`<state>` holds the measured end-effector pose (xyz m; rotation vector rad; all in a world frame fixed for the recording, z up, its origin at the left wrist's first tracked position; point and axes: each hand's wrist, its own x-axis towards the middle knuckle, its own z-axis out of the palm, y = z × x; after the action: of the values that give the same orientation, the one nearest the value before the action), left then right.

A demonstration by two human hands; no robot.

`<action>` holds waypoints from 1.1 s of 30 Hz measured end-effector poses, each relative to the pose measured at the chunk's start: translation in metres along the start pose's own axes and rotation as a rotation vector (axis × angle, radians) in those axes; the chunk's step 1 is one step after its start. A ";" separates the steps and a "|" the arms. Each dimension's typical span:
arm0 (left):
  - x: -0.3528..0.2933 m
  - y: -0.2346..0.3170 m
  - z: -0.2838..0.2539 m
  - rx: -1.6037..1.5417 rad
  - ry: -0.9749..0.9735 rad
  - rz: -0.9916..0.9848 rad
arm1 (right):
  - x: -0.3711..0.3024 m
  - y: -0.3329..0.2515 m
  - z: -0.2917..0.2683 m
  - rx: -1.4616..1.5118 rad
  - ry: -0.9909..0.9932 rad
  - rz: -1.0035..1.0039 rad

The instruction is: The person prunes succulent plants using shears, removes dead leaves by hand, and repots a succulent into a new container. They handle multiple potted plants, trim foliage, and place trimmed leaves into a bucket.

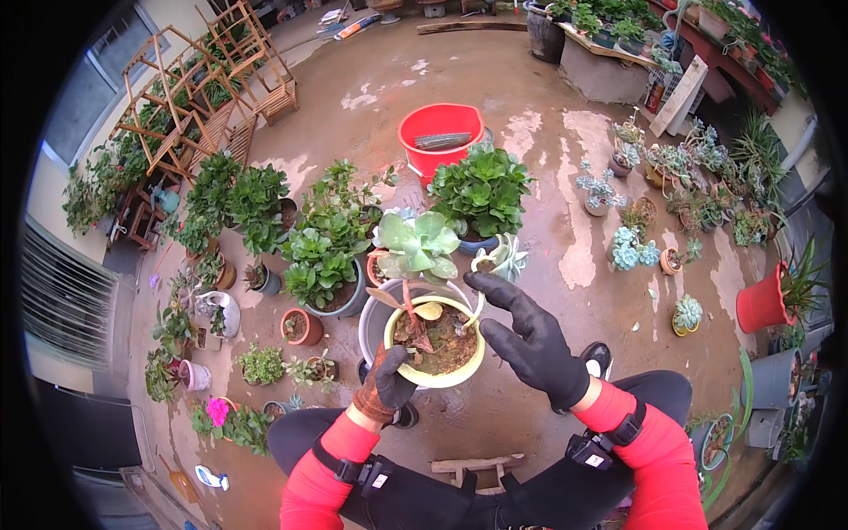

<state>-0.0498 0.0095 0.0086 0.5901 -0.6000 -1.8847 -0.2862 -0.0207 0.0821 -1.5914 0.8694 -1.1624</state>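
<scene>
A pale yellow flower pot [442, 380] with brown soil hangs between my knees, tilted so its soil shows. My left hand [389, 382], in a dark glove with a brown cuff, grips its near-left rim. From the soil rises a succulent with a large pale green rosette [417, 243], and a smaller rosette [503, 258] leans right on a bent stem. Around that stem my right hand [534, 340], in a black glove, stands with thumb and fingers apart; whether it touches the stem I cannot tell. Behind the yellow pot shows a larger pale grey pot [371, 318], partly hidden.
Beyond stand a red bucket [442, 124] and a leafy green plant [481, 190]. Potted plants crowd the left, among them a small terracotta pot [302, 327]. Several succulents, including a bluish one [632, 250], stand at right. A low wooden stool [477, 468] is below me.
</scene>
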 end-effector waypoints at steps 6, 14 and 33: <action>0.003 0.004 0.011 0.060 0.032 0.015 | 0.003 -0.014 0.010 -0.340 0.041 -0.173; 0.014 0.004 0.027 0.123 0.032 0.057 | 0.004 -0.009 0.006 -0.247 0.092 -0.163; 0.016 0.006 0.015 -0.097 0.057 0.088 | 0.002 0.015 -0.002 0.000 0.021 0.074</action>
<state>-0.0609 -0.0055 0.0220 0.5438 -0.4870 -1.7977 -0.2877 -0.0279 0.0687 -1.5371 0.9344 -1.1287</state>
